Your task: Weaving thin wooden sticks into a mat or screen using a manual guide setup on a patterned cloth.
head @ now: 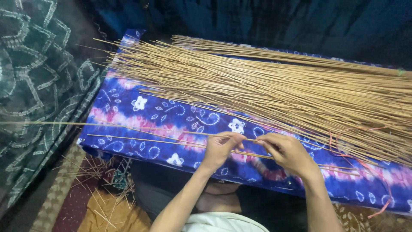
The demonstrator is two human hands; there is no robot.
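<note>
thin stick [128, 125], long and pale, runs from the far left edge across the blue and pink patterned cloth [128, 107] to the hands. left hand [221, 148] pinches it between thumb and fingertips; right hand [289, 154] just beside it pinches the same stick. behind them a big fanned pile of sticks [279, 90] covers the cloth, with a pink string [377, 172] trailing at right.

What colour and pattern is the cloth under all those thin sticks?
The cloth is deep blue with pink tie-dye patches and white flowers and curls, seen in the head view.
</note>
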